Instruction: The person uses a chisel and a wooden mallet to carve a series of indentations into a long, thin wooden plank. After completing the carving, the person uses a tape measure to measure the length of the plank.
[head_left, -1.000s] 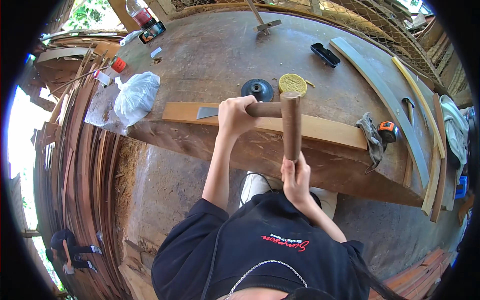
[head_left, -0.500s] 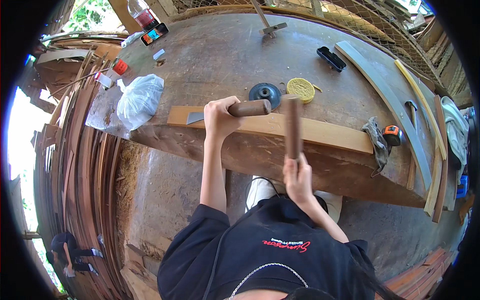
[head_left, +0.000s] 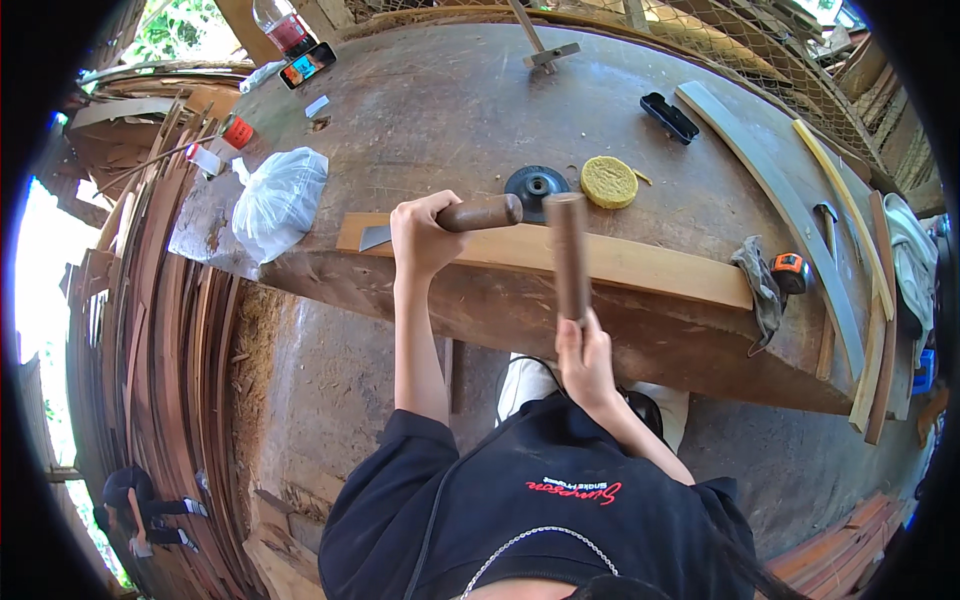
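Observation:
My left hand point(head_left: 418, 238) is closed round a chisel point(head_left: 481, 213) with a brown wooden handle. The chisel lies low and sideways, its flat blade pointing left over the left end of a long light-brown board point(head_left: 650, 262). In my right hand point(head_left: 587, 360) is a round wooden mallet point(head_left: 570, 258), gripped by its lower end and standing up towards the bench. The mallet's head is a little right of the chisel's butt, with a gap between them. Beyond the board sit a black rubber disc point(head_left: 537, 184) and a round yellow pad point(head_left: 609, 182).
A knotted plastic bag point(head_left: 280, 205) stands on the workbench point(head_left: 420, 120) at left, a phone point(head_left: 307, 66) and a bottle behind it. Rightward lie a grey rag point(head_left: 760, 290), a tape measure point(head_left: 790, 272), a hammer and long wood strips. Far left, a person point(head_left: 140, 510) sits by stacked planks.
My left hand and the chisel have shifted left along the board. The mallet has also swung left, staying apart from the chisel's butt.

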